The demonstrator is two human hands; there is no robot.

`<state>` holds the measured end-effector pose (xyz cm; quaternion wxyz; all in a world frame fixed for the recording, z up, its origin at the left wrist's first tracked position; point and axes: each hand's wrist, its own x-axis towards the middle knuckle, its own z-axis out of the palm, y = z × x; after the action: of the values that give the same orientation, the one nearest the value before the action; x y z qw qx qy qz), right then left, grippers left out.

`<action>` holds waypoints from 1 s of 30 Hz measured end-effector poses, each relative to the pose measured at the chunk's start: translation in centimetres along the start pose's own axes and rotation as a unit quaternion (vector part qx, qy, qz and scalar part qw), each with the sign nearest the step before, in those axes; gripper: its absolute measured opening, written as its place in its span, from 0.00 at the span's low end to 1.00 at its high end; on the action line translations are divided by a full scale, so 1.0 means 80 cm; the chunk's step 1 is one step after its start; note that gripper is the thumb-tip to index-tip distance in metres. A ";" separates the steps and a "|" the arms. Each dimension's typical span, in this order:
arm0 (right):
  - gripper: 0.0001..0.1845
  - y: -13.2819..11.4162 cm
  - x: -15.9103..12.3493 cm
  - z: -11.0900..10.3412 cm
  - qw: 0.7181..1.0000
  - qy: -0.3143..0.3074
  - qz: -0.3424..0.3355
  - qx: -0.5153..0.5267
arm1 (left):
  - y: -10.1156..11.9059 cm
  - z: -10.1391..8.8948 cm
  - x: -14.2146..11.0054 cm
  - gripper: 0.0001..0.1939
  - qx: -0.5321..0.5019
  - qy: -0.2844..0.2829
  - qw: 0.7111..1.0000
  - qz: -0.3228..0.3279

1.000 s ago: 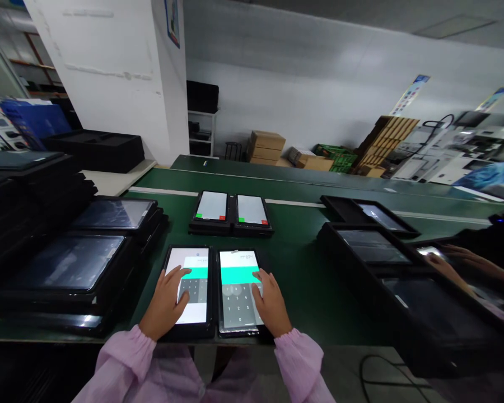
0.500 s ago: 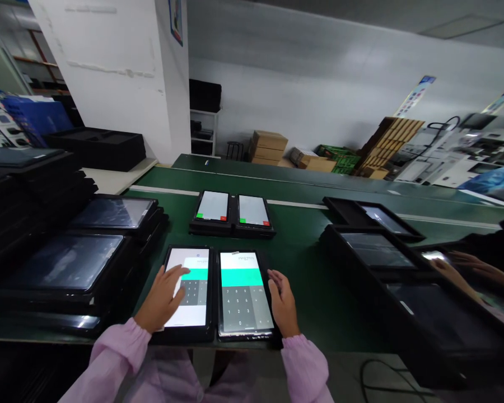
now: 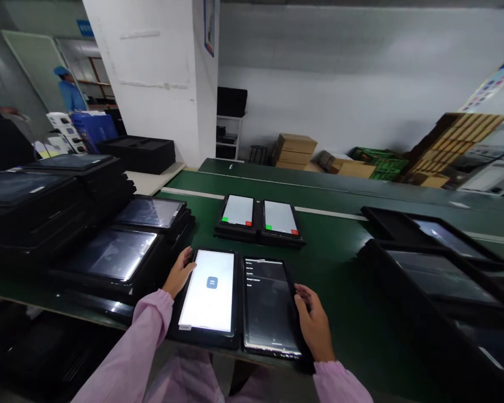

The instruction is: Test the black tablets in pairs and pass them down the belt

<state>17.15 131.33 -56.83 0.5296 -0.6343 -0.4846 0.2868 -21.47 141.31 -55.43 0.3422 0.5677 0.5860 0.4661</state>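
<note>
In front of me two tablets lie side by side in a black tray (image 3: 239,330). The left tablet (image 3: 208,308) has a white screen with a small blue-grey square in the middle. On the right tablet (image 3: 271,313) a dark screen shows a short white text list. My left hand (image 3: 180,274) rests at the left tablet's left edge, fingers loosely extended and apart. Beside the right tablet's outer edge is my right hand (image 3: 314,319), loosely bent, its fingers against the tray side and nothing visible inside it.
Behind stands a second tray with two lit tablets (image 3: 238,210), their lower corners green and red. Stacked black trays (image 3: 59,215) holding tablets rise on the left. More trays with tablets (image 3: 441,274) are on the right. A white strip (image 3: 336,214) crosses the green bench (image 3: 340,246).
My left hand has moved off the left screen to its edge. Both calculator displays are gone, replaced by a white screen and a dark list. The view has turned left.
</note>
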 end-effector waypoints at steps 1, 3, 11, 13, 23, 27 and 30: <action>0.26 -0.001 0.000 0.000 1.000 0.000 0.000 -0.006 | 0.000 0.000 -0.003 0.31 0.001 -0.004 1.000 0.005; 0.27 -0.007 -0.002 0.003 1.000 0.005 -0.002 -0.026 | 0.002 -0.002 -0.009 0.30 0.006 -0.007 1.000 0.016; 0.18 -0.070 -0.030 0.074 0.965 -0.116 -0.209 -0.109 | 0.063 0.004 -0.056 0.24 0.191 -0.113 0.956 0.191; 0.18 -0.083 -0.032 0.098 0.952 -0.147 -0.240 -0.120 | 0.079 0.013 -0.064 0.24 0.263 -0.162 0.921 0.238; 0.17 -0.099 -0.026 0.165 0.919 -0.181 -0.296 -0.186 | 0.101 0.016 -0.074 0.22 0.332 -0.217 0.877 0.272; 0.16 -0.101 -0.027 0.167 0.923 -0.139 -0.307 -0.184 | 0.100 0.020 -0.075 0.22 0.326 -0.219 0.875 0.284; 0.16 -0.104 -0.029 0.167 0.920 -0.137 -0.314 -0.188 | 0.096 0.021 -0.074 0.22 0.316 -0.216 0.881 0.280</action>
<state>2.03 134.19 -52.97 0.3922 -0.4918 -0.7717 0.0934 -16.52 135.11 -49.58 0.1185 0.8726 0.4302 0.1985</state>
